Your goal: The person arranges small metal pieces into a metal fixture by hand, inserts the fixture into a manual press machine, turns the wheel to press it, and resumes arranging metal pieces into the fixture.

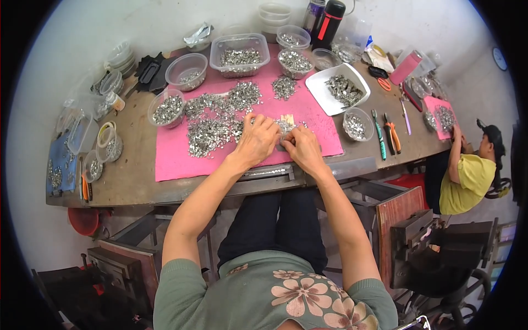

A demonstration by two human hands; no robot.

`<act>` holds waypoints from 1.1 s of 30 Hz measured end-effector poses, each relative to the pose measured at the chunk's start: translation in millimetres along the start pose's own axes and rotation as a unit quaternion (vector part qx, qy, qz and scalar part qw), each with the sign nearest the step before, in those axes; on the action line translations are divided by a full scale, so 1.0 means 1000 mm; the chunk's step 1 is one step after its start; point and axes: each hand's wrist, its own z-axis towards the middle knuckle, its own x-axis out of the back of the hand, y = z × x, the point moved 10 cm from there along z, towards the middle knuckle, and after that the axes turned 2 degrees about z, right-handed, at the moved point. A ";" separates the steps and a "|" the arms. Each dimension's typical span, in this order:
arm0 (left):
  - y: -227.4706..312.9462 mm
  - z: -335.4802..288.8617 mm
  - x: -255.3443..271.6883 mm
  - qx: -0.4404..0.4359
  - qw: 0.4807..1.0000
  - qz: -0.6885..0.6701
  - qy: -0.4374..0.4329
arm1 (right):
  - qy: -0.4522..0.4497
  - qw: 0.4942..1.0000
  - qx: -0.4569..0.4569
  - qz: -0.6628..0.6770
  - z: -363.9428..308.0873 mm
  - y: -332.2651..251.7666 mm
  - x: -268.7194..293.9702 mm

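Note:
My left hand (pixel 257 139) is over the pink mat (pixel 176 165) with its fingers curled together at the right edge of a spread of small shiny metal pieces (pixel 209 135). Just to the right, my right hand (pixel 303 148) has thumb and forefinger pressed together. Whatever the fingertips grip is too small to make out. Between the hands lie a few more bits of metal and a small pale yellowish square (pixel 287 119). A separate little heap of metal pieces (pixel 284 87) sits farther back on the mat.
Clear plastic tubs (pixel 240 65) of metal pieces line the back. A white tray (pixel 320 91) of larger pieces stands right of centre. Pliers (pixel 391 135) and a green-handled tool (pixel 379 135) lie beside a round tub (pixel 357 124). A co-worker in yellow (pixel 467 184) sits far right.

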 end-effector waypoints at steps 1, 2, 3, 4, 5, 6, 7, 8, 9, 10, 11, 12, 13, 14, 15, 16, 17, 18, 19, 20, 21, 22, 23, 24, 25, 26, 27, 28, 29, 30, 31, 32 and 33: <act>0.004 -0.003 0.004 0.000 1.000 -0.001 -0.001 | -0.033 0.999 -0.015 -0.016 0.002 0.004 -0.007; 0.006 -0.007 0.016 0.020 0.999 -0.024 0.012 | -0.035 0.999 -0.015 -0.014 0.004 0.003 -0.009; 0.009 -0.011 0.025 0.039 0.998 -0.049 0.025 | -0.044 0.998 -0.017 -0.030 0.005 0.003 -0.010; 0.013 -0.018 0.030 0.060 0.994 -0.084 0.021 | -0.052 0.997 -0.019 -0.046 0.005 0.003 -0.011; 0.018 -0.027 0.033 0.070 0.992 -0.105 0.008 | -0.053 0.997 -0.020 -0.045 0.006 0.001 -0.011; 0.022 -0.035 0.034 0.080 0.989 -0.125 -0.004 | -0.057 0.996 -0.004 -0.064 0.008 -0.003 -0.012; 0.028 -0.043 0.035 0.076 0.986 -0.146 -0.003 | -0.060 0.995 0.013 -0.084 0.007 -0.007 -0.013; 0.031 -0.049 0.034 0.076 0.986 -0.147 -0.005 | -0.060 0.995 0.011 -0.083 0.007 -0.007 -0.013; 0.032 -0.054 0.032 0.094 0.981 -0.167 -0.014 | -0.054 0.994 0.025 -0.087 0.005 -0.010 -0.012; 0.031 -0.058 0.029 0.111 0.976 -0.186 -0.023 | -0.048 0.994 0.038 -0.091 0.004 -0.013 -0.009; 0.032 -0.060 0.029 0.112 0.976 -0.186 -0.023 | -0.049 0.994 0.038 -0.091 0.002 -0.013 -0.008; 0.034 -0.061 0.030 0.106 0.977 -0.186 -0.019 | -0.044 0.997 0.031 -0.052 -0.002 -0.013 -0.004; 0.036 -0.061 0.031 0.099 0.977 -0.187 -0.015 | -0.040 0.999 0.023 -0.013 -0.006 -0.013 0.000; 0.036 -0.062 0.030 0.100 0.977 -0.187 -0.015 | -0.042 0.999 0.023 -0.013 -0.011 -0.016 0.003; 0.036 -0.062 0.028 0.097 0.979 -0.180 -0.019 | -0.035 0.997 -0.029 0.056 -0.016 -0.010 0.008; 0.037 -0.062 0.027 0.094 0.980 -0.172 -0.023 | -0.028 0.988 -0.081 0.125 -0.022 -0.003 0.010; 0.037 -0.063 0.027 0.094 0.980 -0.173 -0.023 | -0.028 0.988 -0.082 0.124 -0.028 -0.003 0.012; 0.037 -0.063 0.027 0.089 0.982 -0.166 -0.025 | -0.017 0.982 -0.096 0.159 -0.034 0.000 0.015; 0.038 -0.063 0.026 0.084 0.983 -0.158 -0.026 | -0.005 0.975 -0.109 0.193 -0.040 0.002 0.017; 0.038 -0.063 0.026 0.085 0.983 -0.158 -0.027 | -0.006 0.975 -0.110 0.194 -0.044 0.000 0.019; 0.039 -0.063 0.026 0.083 0.985 -0.151 -0.028 | -0.009 0.965 -0.143 0.220 -0.050 0.002 0.019; 0.039 -0.063 0.027 0.081 0.986 -0.144 -0.028 | -0.013 0.953 -0.175 0.245 -0.056 0.005 0.018; 0.040 -0.063 0.026 0.081 0.986 -0.144 -0.029 | -0.013 0.953 -0.176 0.245 -0.060 0.003 0.017; 0.040 -0.064 0.025 0.079 0.987 -0.138 -0.027 | 0.005 0.950 -0.166 0.263 -0.063 -0.001 0.019; 0.041 -0.064 0.024 0.077 0.988 -0.132 -0.026 | 0.023 0.947 -0.155 0.281 -0.066 -0.005 0.020; 0.042 -0.063 0.024 0.077 0.988 -0.132 -0.027 | 0.032 0.957 -0.121 0.263 -0.067 -0.013 0.024; 0.044 -0.062 0.024 0.069 0.990 -0.119 -0.029 | 0.032 0.956 -0.122 0.264 -0.068 -0.014 0.021; 0.047 -0.061 0.025 0.061 0.992 -0.107 -0.030 | 0.045 0.962 -0.079 0.256 -0.068 -0.022 0.023; 0.048 -0.061 0.025 0.061 0.992 -0.107 -0.031 | 0.057 0.966 -0.036 0.248 -0.068 -0.030 0.024; 0.053 -0.061 0.027 0.043 0.995 -0.085 -0.029 | 0.038 0.965 -0.046 0.256 -0.071 -0.031 0.017; 0.058 -0.061 0.029 0.025 0.997 -0.063 -0.026 | 0.037 0.965 -0.047 0.256 -0.072 -0.031 0.013; 0.059 -0.061 0.030 0.025 0.997 -0.063 -0.027 | 0.043 0.967 -0.035 0.250 -0.073 -0.033 0.010; 0.062 -0.061 0.033 0.014 0.999 -0.050 -0.012 | 0.048 0.968 -0.023 0.245 -0.073 -0.034 0.009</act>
